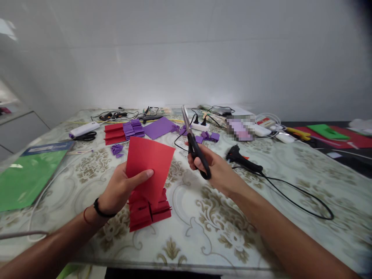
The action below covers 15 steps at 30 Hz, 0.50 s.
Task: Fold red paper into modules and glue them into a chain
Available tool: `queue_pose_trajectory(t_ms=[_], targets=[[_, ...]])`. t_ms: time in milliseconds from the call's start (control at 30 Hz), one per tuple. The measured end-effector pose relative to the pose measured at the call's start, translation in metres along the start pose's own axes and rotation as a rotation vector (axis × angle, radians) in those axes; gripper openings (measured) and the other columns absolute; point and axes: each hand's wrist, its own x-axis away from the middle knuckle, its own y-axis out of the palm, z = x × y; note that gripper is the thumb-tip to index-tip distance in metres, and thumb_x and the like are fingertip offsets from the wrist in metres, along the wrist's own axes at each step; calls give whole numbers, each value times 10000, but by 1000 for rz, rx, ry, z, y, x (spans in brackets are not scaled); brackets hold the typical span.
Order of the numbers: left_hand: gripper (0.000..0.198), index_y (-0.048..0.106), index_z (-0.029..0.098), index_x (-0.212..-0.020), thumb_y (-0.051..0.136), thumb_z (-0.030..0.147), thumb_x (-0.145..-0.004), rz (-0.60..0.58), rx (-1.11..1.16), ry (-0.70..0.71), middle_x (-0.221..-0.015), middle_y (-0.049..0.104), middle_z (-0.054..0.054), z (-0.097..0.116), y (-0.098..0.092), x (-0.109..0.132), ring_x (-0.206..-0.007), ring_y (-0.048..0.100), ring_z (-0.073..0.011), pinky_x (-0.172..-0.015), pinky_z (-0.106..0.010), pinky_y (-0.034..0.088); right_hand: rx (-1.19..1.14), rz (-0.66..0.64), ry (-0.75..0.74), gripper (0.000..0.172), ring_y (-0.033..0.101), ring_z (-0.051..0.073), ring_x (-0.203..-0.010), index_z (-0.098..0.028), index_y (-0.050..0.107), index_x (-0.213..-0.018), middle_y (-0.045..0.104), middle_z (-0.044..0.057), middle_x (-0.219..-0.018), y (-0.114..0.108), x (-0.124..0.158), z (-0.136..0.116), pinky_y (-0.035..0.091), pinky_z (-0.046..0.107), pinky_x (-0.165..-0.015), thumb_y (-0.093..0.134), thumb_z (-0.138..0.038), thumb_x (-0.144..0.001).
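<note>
My left hand pinches a red paper sheet and holds it upright above the table, thumb across its front. Under it lies a stack of folded red paper pieces. My right hand grips black-handled scissors just right of the sheet, blades closed and pointing up and away. Blades and sheet are not touching.
Folded red pieces and purple pieces lie further back beside a purple sheet. A black glue gun with its cable lies right. Green paper lies left. A power strip, cables and chargers crowd the far edge.
</note>
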Motion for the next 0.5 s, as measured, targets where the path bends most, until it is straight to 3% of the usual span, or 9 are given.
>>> queue_pose_trajectory(t_ms=[167, 233, 367, 500], targets=[[382, 804, 161, -1035, 898, 435, -785, 133, -85, 38, -1002, 829, -82, 0, 0, 0, -799, 744, -227, -693, -297, 625, 24, -219, -73, 800, 525, 187, -826, -246, 505, -1316, 536, 30, -948, 6, 10, -5, 459, 304, -738, 676, -833, -800], [388, 809, 151, -1007, 887, 462, -790, 166, -128, 52, -989, 832, -91, 1, 1, 0, -789, 742, -229, -683, -291, 618, 28, -280, -88, 766, 550, 195, -825, -230, 495, -1286, 560, 36, -944, 9, 11, -2, 468, 322, -764, 641, -830, -832], [396, 804, 129, -924, 846, 508, -817, 202, -192, 73, -943, 831, -102, 2, 3, 0, -762, 731, -229, -652, -279, 598, 51, -290, -81, 605, 568, 190, -814, -216, 494, -1227, 569, 25, -915, 19, 15, 3, 464, 343, -794, 562, -750, -952], [406, 801, 133, -939, 813, 527, -843, 193, -243, 101, -954, 828, -97, 3, 4, 2, -755, 717, -220, -642, -272, 590, 109, -253, -12, 591, 581, 190, -808, -206, 513, -1159, 581, 25, -904, 32, 22, -1, 469, 354, -796, 565, -755, -947]])
